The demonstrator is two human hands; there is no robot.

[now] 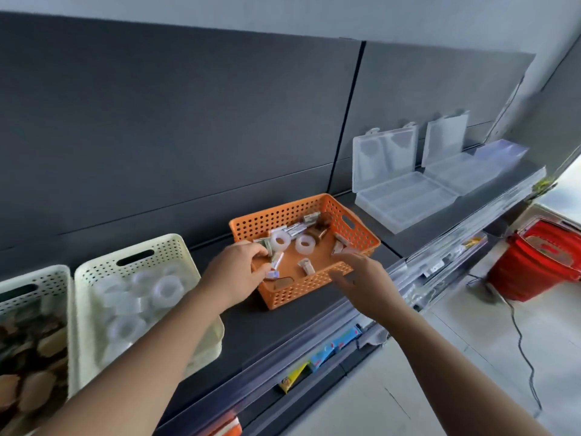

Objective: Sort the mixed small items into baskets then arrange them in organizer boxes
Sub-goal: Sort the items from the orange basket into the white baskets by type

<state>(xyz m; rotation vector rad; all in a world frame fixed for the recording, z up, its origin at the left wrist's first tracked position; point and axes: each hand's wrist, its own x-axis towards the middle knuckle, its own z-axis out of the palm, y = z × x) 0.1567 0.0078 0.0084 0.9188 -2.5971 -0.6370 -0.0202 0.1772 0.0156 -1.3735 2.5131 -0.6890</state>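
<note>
Your left hand [234,272]: reaching over the near-left corner of the orange basket, fingers pinched narrow around a few small pieces, one with a purple tip right at the rim.
Your right hand [361,278]: at the basket's near-right rim, fingers loosely spread and curled down. Can't tell if there's anything in it tbh.
Orange basket [314,286]: perforated, sits on the dark shelf [261,328] between your hands. Still a mixed bunch inside: two clear tape rolls [305,244], some small clips and tube-ish bits, something brown toward the back.
Cream basket [157,247]: to your left on the same shelf, full of clear tape rolls only, partly behind your left forearm.
Second cream basket [47,275]: far left, just beside the first one, holds brownish round things, too blurry to name.
Organizer boxes [405,199]: two clear ones further right and back, lids standing open against the back panel, compartments look bare.
Red shopping basket [540,265]: down on the floor off to the right, well apart from the shelf stuff.
</note>
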